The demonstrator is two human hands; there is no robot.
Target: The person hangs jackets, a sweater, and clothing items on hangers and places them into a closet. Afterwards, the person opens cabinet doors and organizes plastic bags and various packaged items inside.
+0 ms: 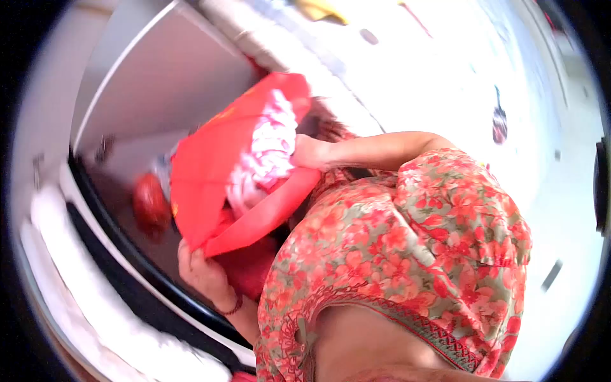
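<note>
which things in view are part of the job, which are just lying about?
In the job:
- red bag, corner gripped by the left hand
- pink-and-white cloth at its opening, right hand beside it

Apparently just lying about:
- shiny red object
- yellow item, blurred
- dark-ended utensil-like item

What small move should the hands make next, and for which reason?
Probably, the left hand should widen the mouth of the red bag slightly: it grips the bag's edge, while the right hand is at the pink-and-white cloth bunched in the opening.
</note>
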